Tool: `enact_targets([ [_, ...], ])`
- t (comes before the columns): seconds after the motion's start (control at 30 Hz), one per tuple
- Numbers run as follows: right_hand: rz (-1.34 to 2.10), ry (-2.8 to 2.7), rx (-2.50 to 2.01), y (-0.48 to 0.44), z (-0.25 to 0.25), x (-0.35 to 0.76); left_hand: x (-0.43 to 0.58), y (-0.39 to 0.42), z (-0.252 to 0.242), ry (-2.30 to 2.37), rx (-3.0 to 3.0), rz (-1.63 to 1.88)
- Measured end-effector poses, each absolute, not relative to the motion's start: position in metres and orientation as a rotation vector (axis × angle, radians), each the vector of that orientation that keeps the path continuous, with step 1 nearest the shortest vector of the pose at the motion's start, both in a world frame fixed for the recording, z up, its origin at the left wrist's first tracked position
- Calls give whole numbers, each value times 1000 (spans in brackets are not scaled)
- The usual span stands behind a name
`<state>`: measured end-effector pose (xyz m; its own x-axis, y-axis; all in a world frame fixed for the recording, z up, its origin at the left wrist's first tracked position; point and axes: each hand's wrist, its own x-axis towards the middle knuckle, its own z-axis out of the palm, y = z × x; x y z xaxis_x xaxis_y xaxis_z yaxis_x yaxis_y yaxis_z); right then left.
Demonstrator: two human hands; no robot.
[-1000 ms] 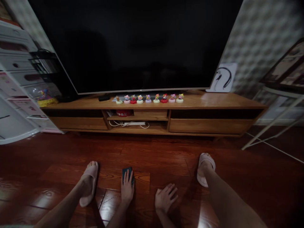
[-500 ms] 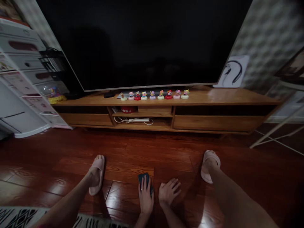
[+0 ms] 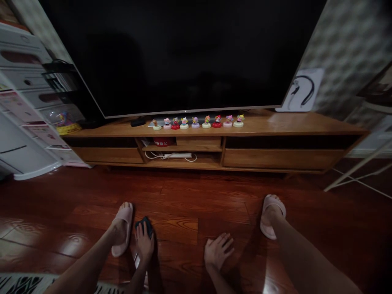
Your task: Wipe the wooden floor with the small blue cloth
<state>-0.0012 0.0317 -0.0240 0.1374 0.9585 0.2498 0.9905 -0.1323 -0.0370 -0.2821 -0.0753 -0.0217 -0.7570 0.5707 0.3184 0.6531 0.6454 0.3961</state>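
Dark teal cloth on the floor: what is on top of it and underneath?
The bare left hand lies over part of the dark teal cloth; glossy red-brown wooden floor shows around it. What is directly beneath the cloth is covered and cannot be seen.

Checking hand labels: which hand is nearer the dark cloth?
Left. The left hand is on the dark cloth; the right hand is apart from it, on the floor farther right.

Nine figurines (image 3: 195, 123) (brightly coloured) stand on a wooden cabinet (image 3: 284, 160).
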Motion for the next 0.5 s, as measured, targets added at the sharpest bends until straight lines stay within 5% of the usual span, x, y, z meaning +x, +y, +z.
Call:
enact_targets([
  [0.33, -184, -1866, -2197, 31, -14, -3, -125, -36, -43, -2618, -1616, -611],
  [0.5, -273, -1923, -2255, 32, -16, -2, -134, -32, -28, -2514, -1952, -458],
])
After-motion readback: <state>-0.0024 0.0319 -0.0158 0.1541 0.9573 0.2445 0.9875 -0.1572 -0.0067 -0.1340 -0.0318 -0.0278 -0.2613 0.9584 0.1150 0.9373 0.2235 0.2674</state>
